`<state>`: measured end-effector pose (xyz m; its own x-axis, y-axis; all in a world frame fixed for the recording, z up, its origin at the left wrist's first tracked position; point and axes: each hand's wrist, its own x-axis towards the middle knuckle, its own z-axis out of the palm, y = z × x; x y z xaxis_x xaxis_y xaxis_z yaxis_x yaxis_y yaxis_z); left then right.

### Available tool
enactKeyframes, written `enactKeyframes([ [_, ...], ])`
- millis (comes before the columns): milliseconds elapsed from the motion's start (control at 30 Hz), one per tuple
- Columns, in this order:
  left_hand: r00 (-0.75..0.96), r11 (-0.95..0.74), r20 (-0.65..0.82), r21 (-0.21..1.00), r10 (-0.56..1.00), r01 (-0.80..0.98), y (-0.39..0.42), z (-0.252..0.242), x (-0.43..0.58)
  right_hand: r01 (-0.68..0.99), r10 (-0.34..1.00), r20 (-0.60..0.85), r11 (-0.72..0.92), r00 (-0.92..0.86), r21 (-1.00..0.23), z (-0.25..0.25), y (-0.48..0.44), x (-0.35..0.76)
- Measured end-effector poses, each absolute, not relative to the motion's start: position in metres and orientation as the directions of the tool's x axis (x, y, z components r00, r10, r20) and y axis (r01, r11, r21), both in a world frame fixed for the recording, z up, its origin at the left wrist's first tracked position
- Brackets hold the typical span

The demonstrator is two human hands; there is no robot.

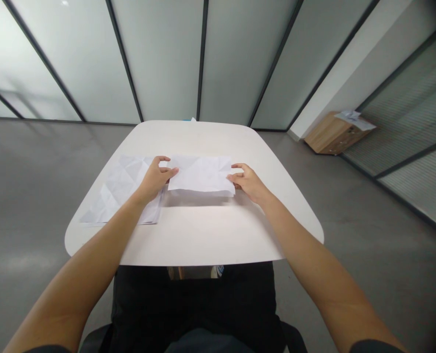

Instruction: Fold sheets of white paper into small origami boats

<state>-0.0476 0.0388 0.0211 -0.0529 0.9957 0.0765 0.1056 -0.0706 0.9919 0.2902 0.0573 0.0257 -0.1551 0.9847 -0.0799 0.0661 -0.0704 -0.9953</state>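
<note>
A creased white sheet of paper (201, 175) is held a little above the white table (199, 230), folded over so it looks like a wide strip. My left hand (156, 179) pinches its left edge between thumb and fingers. My right hand (247, 181) pinches its right edge the same way. A shadow falls on the table just under the sheet's near edge.
A stack of creased white sheets (120, 193) lies on the table's left side, partly under my left wrist. A wooden cabinet (333, 133) with papers on top stands at the right wall. Frosted glass panels run behind the table.
</note>
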Motion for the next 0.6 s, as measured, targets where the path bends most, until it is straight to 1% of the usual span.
enactKeyframes([
  [133, -0.037, -0.100, 0.105, 0.988, 0.994, 0.120, 0.039, 0.021, -0.046, 0.096, 0.992, -0.089, -0.081, -0.087, -0.992, 0.024, 0.058, 0.289],
  [333, 0.112, -0.041, 0.021, 0.983, 0.993, 0.180, 0.034, 0.038, -0.054, 0.190, 0.988, -0.043, -0.015, -0.146, -0.982, 0.016, 0.060, 0.290],
  [467, 0.226, -0.048, -0.016, 0.960, 0.974, 0.275, 0.029, 0.041, -0.060, 0.204, 0.991, -0.007, 0.021, -0.137, -0.979, 0.011, 0.063, 0.291],
  [600, 0.200, -0.059, -0.002, 0.952, 0.980, 0.299, 0.028, 0.036, -0.058, 0.211, 0.987, 0.041, 0.074, -0.156, -0.975, 0.010, 0.065, 0.293],
])
